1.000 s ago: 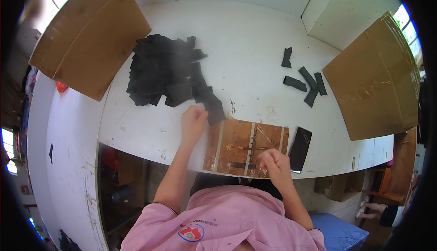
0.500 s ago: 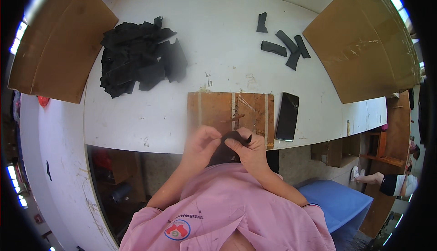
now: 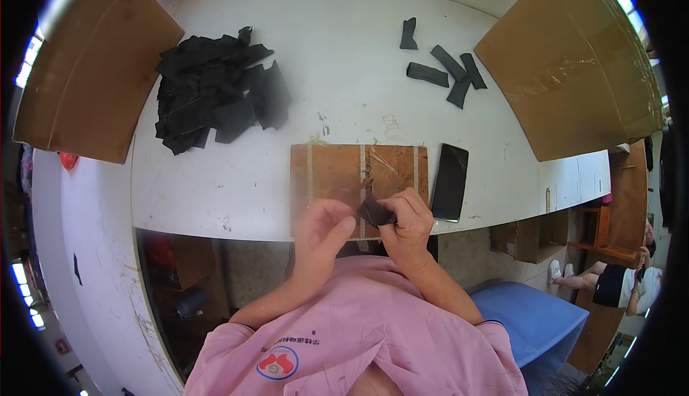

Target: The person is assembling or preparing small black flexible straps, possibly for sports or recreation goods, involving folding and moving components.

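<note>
A small dark piece of cloth-like material (image 3: 375,213) is pinched between the thumb and fingers of my right hand (image 3: 409,227). It hangs over the near part of the wooden board, folded or curled; its exact shape is partly hidden by my fingers. Just left of it is my left hand (image 3: 319,232), with thumb and fingers apart and nothing visible in them. Under both hands lies the brown wooden board (image 3: 326,173) with pale stripes, at the table's near edge. A large heap of flat dark pieces (image 3: 208,94) sits at the far left. Several rolled dark pieces (image 3: 428,73) lie at the far right.
Right of the board lies a black phone (image 3: 451,184). Cardboard flaps or boxes stand on the left (image 3: 93,66) and right (image 3: 574,66) of the white table (image 3: 344,58). A blue covered object (image 3: 527,320) is below right. Another person (image 3: 610,285) is at the far right.
My right hand has moved slightly right and up with the dark piece. My left hand has come away from the piece, its fingers parting.
</note>
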Demonstrator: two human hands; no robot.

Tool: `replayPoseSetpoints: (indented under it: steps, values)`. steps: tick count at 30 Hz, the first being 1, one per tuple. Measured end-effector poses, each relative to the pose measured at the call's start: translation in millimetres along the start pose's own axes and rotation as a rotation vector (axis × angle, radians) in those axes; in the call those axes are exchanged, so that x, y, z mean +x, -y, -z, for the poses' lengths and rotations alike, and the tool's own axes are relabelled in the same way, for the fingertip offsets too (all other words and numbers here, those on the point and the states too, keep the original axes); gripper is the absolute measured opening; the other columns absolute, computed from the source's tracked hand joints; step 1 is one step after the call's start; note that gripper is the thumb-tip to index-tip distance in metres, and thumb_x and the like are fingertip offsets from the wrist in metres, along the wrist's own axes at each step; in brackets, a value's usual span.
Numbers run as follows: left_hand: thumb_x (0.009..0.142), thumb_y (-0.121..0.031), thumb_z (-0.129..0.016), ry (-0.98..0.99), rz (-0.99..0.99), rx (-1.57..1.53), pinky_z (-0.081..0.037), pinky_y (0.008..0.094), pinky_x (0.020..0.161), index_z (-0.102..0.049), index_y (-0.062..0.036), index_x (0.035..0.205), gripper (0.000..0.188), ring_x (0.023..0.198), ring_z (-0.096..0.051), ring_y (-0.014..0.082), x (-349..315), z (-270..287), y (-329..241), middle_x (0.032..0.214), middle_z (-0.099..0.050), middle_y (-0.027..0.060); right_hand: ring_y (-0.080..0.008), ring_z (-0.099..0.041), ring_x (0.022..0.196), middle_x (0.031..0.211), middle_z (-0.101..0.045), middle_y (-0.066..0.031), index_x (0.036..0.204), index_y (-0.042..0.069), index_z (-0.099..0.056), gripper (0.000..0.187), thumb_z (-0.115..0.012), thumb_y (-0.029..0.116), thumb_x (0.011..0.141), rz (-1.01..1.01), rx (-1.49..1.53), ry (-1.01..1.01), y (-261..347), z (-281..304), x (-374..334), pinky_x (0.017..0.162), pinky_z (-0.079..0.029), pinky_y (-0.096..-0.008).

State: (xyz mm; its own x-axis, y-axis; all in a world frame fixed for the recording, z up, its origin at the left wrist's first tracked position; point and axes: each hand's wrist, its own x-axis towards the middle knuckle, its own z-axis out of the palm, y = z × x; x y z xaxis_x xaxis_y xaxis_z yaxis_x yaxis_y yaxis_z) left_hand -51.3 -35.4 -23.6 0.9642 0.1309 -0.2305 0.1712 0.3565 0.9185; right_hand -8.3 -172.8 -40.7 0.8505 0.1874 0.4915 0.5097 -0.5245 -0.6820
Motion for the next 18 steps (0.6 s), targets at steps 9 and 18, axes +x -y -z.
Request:
replayPoseSetpoints:
  steps: [9, 18]
  values:
    - [0.077, -0.011, -0.055, 0.069, 0.205, -0.160, -0.040, 0.0206, 0.056, -0.053, -0.0007, 0.082, 0.012, 0.061, -0.051, 0.0091, 8.1, -0.1, -13.2, 0.069, -0.055, 0.0047, -0.0245, -0.048, 0.058, 0.064, -0.049, -0.0093, 0.071, 0.000, -0.055, 0.028, -0.052, -0.010, 0.045, 0.123, -0.079, -0.002, -9.0, -5.4, -0.9, 0.049, -0.039, -0.0316]
    - [0.076, -0.004, -0.056, 0.067, 0.286, -0.259, -0.042, 0.0214, 0.051, -0.055, 0.0000, 0.080, 0.006, 0.054, -0.053, 0.0111, 14.0, 10.5, -7.8, 0.065, -0.057, 0.0066, -0.0260, -0.048, 0.060, 0.066, -0.049, -0.0108, 0.072, -0.002, -0.056, 0.031, -0.051, -0.010, 0.043, 0.172, -0.139, 0.049, -10.2, -4.4, -2.2, 0.050, -0.039, -0.0322]
